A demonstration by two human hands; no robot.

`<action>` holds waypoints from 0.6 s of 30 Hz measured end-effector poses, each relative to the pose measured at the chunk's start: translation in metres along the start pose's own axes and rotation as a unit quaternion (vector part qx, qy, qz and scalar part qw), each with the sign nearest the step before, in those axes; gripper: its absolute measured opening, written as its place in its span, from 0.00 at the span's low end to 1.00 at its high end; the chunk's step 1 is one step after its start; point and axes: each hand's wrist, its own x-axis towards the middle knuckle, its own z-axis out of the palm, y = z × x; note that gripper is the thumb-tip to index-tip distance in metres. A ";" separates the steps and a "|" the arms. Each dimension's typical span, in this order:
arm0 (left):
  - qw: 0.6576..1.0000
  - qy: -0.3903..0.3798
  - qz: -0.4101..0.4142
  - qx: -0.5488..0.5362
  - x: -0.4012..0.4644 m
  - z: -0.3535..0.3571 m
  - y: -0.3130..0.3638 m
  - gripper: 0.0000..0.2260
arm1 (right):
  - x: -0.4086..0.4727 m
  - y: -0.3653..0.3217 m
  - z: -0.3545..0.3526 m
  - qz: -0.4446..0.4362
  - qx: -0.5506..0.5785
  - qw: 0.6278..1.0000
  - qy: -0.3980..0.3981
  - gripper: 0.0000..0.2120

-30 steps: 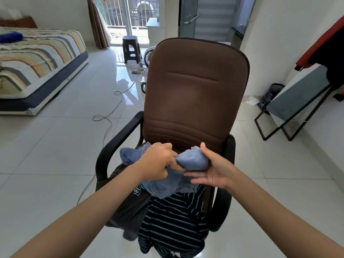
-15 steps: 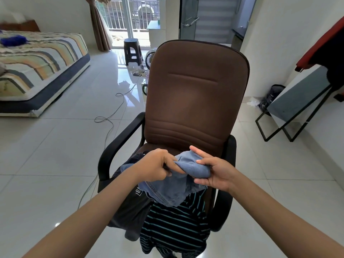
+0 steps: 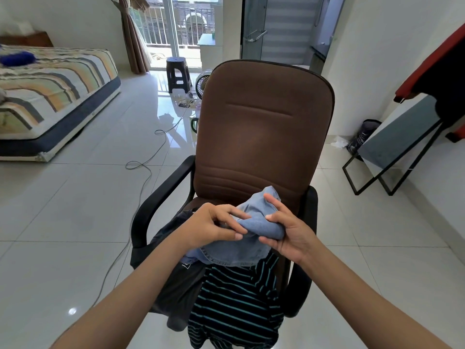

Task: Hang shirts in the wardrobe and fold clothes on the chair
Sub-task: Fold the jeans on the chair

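Note:
A brown office chair [image 3: 261,127] with black armrests stands in front of me. Over its seat I hold a bunched light-blue denim garment [image 3: 254,233]. My left hand [image 3: 214,225] pinches its left side between thumb and fingers. My right hand [image 3: 286,230] grips its right side, fingers curled over the top. Under the denim, a black shirt with teal stripes [image 3: 236,303] hangs off the seat's front. A dark grey garment [image 3: 176,285] drapes over the seat's left side.
A striped bed [image 3: 50,96] lies at the far left. A grey cable [image 3: 141,167] runs across the tiled floor. A dark stool [image 3: 177,74] and a fan [image 3: 202,83] stand behind the chair. A black-framed leaning mirror [image 3: 392,152] and dark clothes with red trim [image 3: 437,79] are at the right.
Both hands have shifted their hold on the denim garment. My left fingers have loosened from a fist into a pinch, and my right fingers have spread over the top of the bundle.

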 end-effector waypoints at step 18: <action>0.789 0.150 -0.258 -0.536 -0.047 0.072 -0.087 0.26 | 0.001 -0.001 -0.012 -0.051 -0.113 0.992 -0.022 0.23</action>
